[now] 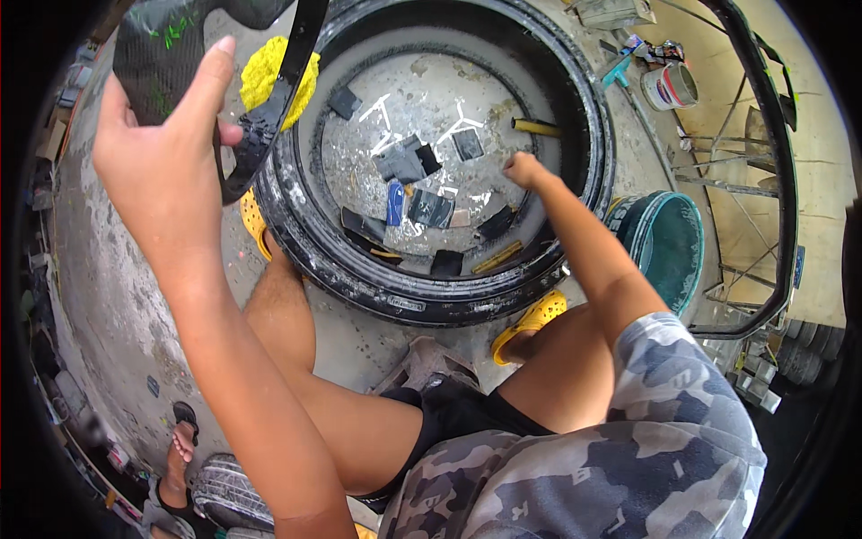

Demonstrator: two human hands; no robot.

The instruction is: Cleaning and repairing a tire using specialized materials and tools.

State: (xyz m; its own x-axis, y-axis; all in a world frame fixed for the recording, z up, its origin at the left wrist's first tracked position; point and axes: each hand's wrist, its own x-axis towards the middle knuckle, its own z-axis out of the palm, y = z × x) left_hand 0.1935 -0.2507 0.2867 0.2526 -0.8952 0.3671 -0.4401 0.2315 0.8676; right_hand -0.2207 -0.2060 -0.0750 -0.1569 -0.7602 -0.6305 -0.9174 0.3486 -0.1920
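Note:
My left hand (171, 153) grips a dark carbon-fibre-patterned part (153, 49) with green flecks and a glossy black rim, upper left. A lumpy yellow sponge (265, 76) shows behind it. My right hand (527, 171) hangs closed over a big round black tub (431, 304) of shallow water; whether it holds anything is hidden. In the tub lie several dark abrasive-looking pieces (431, 208), a blue block (395, 202) and several narrow yellow-and-black pieces (496, 256).
Right of the tub stand a teal bucket (669, 251), a white pail (671, 87) and a metal frame (718, 189) with a large black loop. A small stool (426, 355) is between my legs. Another person's foot (182, 431) and a tire (229, 485) are at lower left.

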